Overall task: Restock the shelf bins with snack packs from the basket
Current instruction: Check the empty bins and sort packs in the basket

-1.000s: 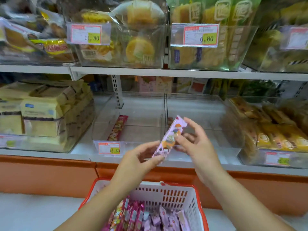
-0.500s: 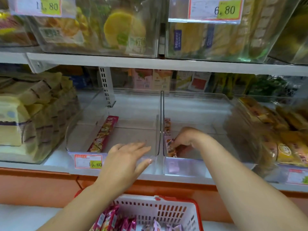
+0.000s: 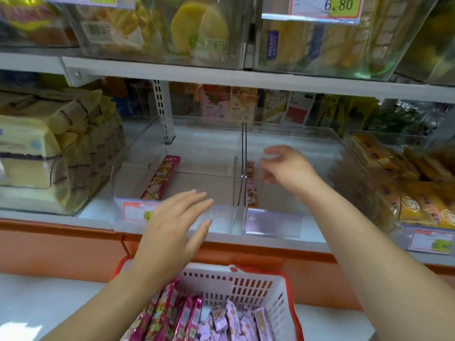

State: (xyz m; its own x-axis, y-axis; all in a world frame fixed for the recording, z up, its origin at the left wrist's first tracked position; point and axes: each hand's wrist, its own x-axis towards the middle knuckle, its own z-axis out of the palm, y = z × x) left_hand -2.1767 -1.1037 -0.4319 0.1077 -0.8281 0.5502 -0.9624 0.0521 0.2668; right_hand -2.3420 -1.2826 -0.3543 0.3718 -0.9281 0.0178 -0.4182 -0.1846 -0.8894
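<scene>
Head cam: between placements, one snack pack (image 3: 250,185) lies in right bin (image 3: 273,223), left hand (image 3: 172,225) flat and wide, right hand (image 3: 285,168) blurred, loosely curled, apparently empty; next, probably grab purple packs (image 3: 231,318) from basket (image 3: 246,281).

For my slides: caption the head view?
Left hand and right hand open at clear plastic shelf bins, red-rimmed white basket of pink and purple snack packs below.

Note: you read "6,80" on the price tag (image 3: 325,6) of the upper bin (image 3: 320,45); tags (image 3: 134,210) on the shelf bins (image 3: 221,217) below blur out.
</scene>
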